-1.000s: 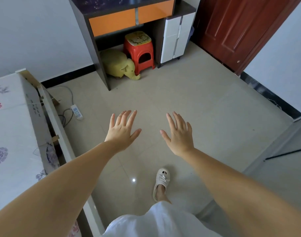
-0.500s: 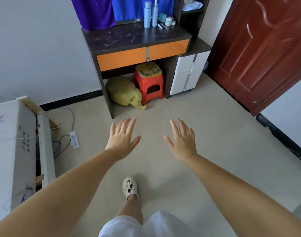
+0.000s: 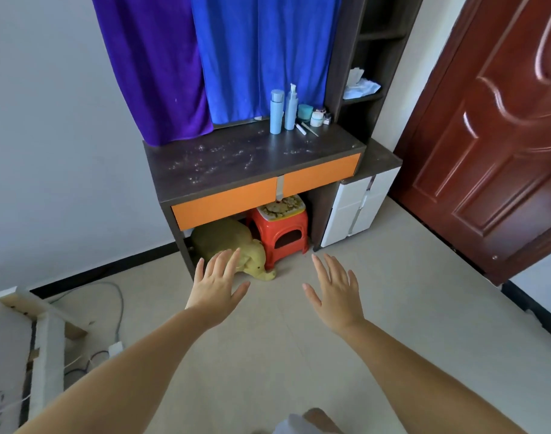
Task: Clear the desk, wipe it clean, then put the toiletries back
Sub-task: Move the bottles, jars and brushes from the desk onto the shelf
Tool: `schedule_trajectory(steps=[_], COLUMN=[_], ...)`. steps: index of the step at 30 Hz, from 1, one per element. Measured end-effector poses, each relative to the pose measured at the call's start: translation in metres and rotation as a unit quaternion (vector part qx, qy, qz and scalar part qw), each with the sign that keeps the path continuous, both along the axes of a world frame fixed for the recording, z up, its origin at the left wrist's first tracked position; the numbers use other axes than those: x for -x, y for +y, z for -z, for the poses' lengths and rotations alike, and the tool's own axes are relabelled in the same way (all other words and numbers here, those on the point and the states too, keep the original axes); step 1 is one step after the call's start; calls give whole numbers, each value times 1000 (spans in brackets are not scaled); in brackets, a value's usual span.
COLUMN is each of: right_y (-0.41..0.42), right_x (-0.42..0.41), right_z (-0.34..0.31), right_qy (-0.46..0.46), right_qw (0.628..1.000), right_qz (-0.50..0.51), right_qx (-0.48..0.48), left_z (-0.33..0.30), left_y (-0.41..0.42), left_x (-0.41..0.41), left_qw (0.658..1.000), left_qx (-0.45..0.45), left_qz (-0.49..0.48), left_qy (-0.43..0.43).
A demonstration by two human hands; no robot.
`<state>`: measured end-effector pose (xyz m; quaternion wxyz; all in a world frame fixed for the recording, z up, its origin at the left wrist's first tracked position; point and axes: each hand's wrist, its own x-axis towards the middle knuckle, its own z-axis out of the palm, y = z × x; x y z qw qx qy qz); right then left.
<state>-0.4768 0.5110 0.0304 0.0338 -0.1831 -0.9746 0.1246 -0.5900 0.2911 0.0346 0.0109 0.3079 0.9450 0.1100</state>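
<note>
While both hands, left hand and right hand, hang spread and empty above the floor, the toiletries stand clustered at the back right corner of the counter, well apart from them. Risk: the two tall bottles stand close together and would likely topple if one is clipped in the reach; the small sticks beside them could roll off. The dark counter top carries white dust. Blue and purple cloths hang behind; a stool sits beneath; a door stands at right.
</note>
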Motion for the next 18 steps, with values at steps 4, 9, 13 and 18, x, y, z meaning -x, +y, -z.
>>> schedule_trajectory(steps=[4, 9, 13, 18], right_y=[43, 117, 173, 222], right_x=[67, 155, 221, 295], right_z=[4, 10, 6, 6], right_qy=[4, 13, 8, 4], right_qw=[1000, 1000, 1000, 999], right_qz=[3, -7, -19, -34], right_qx=[0, -7, -14, -2], left_z=[9, 13, 6, 1], left_y=[46, 118, 173, 213], left_x=[65, 147, 206, 272], left_qw=[1000, 1000, 1000, 998], left_qx=[7, 7, -19, -56], left_qz=[10, -8, -24, -32], left_qy=[1, 8, 1, -18])
